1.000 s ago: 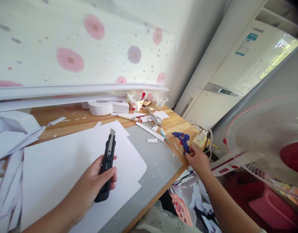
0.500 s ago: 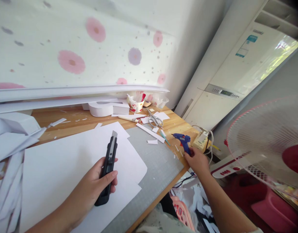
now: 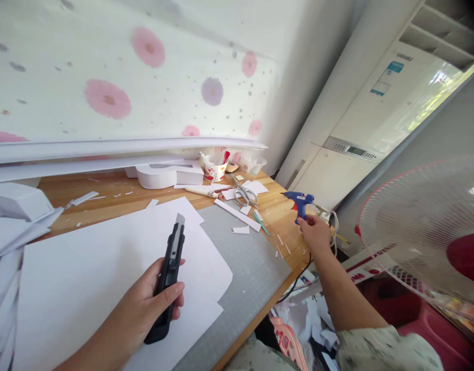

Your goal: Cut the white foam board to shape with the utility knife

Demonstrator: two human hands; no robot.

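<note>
My left hand is closed round a black utility knife, its blade end pointing up and away over a large white sheet. That sheet lies partly on a grey cutting mat. Out at the table's right edge my right hand grips the handle of a blue glue gun and holds it lifted off the wood, nozzle pointing left. Its black cord hangs down past the table edge.
Scissors, a pen, white strips and scraps lie on the wooden table. A paper cup and white foam letter stand at the back under long white boards. A power strip, a fan and an air conditioner are to the right.
My right hand took hold of the glue gun's handle and raised it off the table, moving it up and right. My left hand kept the knife almost still.
</note>
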